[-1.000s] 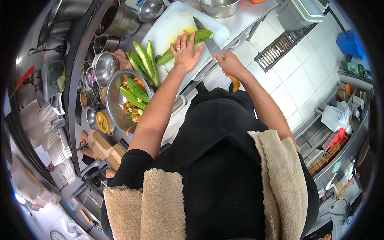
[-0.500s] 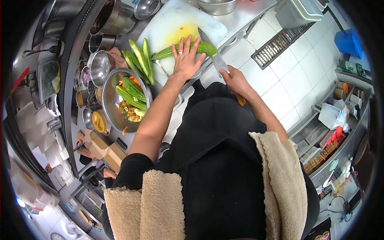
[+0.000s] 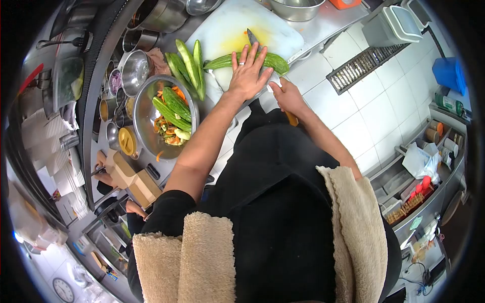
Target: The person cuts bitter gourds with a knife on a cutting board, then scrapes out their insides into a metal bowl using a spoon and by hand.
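Note:
My left hand (image 3: 247, 76) lies flat, fingers spread, on top of a long green ridged cucumber (image 3: 277, 62) on the white cutting board (image 3: 283, 35). My right hand (image 3: 289, 96) is closed around the orange handle of a knife (image 3: 292, 119). Its blade crosses at the cucumber, with the dark tip showing past the far side. Part of the blade is hidden by the cucumber and my left hand, so I cannot tell whether it is under or inside the cucumber. Several long cucumber pieces (image 3: 188, 63) lie left of the board.
A steel bowl (image 3: 143, 118) at left holds cucumbers and chopped orange and green vegetables. Smaller steel bowls (image 3: 136, 73) and a yellow lid (image 3: 127, 141) stand beyond it. Another steel bowl (image 3: 298, 11) sits at the board's far side. Another person's hand (image 3: 135, 208) shows lower left.
The knife and my right hand have shifted left along the cucumber, so the blade is more covered. My left hand stays on the cucumber. The whole view has shifted slightly.

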`<state>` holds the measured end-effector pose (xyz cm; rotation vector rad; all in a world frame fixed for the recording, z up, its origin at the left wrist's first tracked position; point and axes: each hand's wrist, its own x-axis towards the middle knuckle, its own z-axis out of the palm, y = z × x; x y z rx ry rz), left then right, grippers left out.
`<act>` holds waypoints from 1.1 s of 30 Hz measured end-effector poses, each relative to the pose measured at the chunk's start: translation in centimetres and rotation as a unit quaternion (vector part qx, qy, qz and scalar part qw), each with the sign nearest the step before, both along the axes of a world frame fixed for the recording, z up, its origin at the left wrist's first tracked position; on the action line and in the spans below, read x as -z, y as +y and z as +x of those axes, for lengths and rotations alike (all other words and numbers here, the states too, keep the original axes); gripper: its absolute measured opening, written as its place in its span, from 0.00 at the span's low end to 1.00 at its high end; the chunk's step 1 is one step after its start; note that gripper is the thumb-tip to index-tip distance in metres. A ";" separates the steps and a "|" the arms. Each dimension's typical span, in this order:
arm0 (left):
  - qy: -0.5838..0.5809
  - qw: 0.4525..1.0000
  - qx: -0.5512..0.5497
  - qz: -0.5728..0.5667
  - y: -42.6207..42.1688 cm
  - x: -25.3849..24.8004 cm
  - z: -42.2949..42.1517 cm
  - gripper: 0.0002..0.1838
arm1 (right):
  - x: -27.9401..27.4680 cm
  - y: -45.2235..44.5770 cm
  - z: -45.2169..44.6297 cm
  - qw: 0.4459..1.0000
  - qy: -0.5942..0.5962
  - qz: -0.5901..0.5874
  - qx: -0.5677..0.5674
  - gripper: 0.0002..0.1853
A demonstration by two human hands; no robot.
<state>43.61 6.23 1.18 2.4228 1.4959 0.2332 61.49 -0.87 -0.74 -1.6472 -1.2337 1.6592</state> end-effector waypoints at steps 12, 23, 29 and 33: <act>0.001 0.990 -0.141 -0.014 -2.8 0.9 -2.4 0.45 | -1.9 -2.4 5.2 0.995 -0.093 0.000 -0.017 0.23; 0.025 0.991 -0.134 0.009 -2.3 1.1 -2.3 0.44 | 1.1 -2.2 5.5 0.992 -0.101 0.079 -0.019 0.22; 0.019 0.993 -0.113 0.008 -2.2 1.1 -3.0 0.43 | 0.5 -3.0 5.0 0.985 -0.141 0.100 -0.030 0.24; 0.027 0.992 -0.123 0.006 -2.1 1.0 -2.8 0.43 | 0.5 -2.2 4.1 0.986 -0.126 0.106 -0.023 0.25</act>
